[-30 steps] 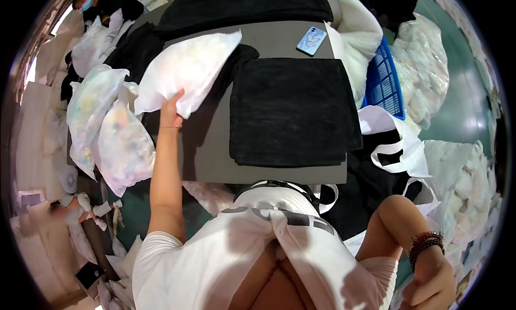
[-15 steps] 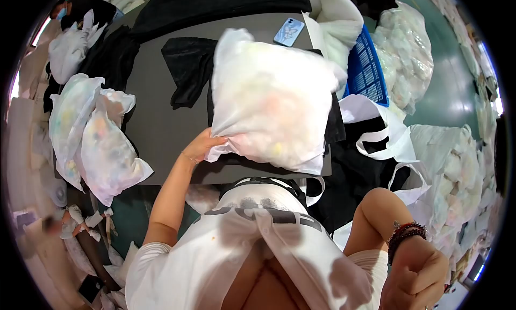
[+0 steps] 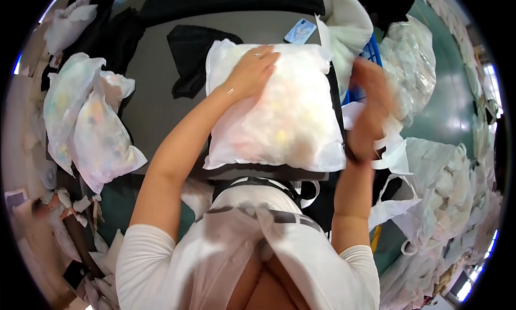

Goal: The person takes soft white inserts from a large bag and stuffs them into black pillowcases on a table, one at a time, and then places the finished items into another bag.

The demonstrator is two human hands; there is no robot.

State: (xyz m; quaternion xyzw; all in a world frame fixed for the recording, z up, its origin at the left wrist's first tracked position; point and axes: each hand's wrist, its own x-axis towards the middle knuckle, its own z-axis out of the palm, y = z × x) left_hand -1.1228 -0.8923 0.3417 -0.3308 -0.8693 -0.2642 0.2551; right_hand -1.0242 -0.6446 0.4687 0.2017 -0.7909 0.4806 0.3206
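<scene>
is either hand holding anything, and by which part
Nothing seems gripped: the left hand rests on the white cushion, near its upper edge; the blurred right hand looks empty.

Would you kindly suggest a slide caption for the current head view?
Left hand on a stuffed white pillow; blurred right hand hovering beside it.

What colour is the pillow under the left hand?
The pillow is white with faint pink and yellow patches, seen in the head view.

White short-sleeved shirt [image 3: 215, 272], dark markings [image 3: 282, 217] across front; left hand [image 3: 251, 73]: ring [image 3: 260, 55], thin bracelet [image 3: 230, 92]; right hand [image 3: 374, 98]: dark bracelet [image 3: 357, 156], blurred.
</scene>
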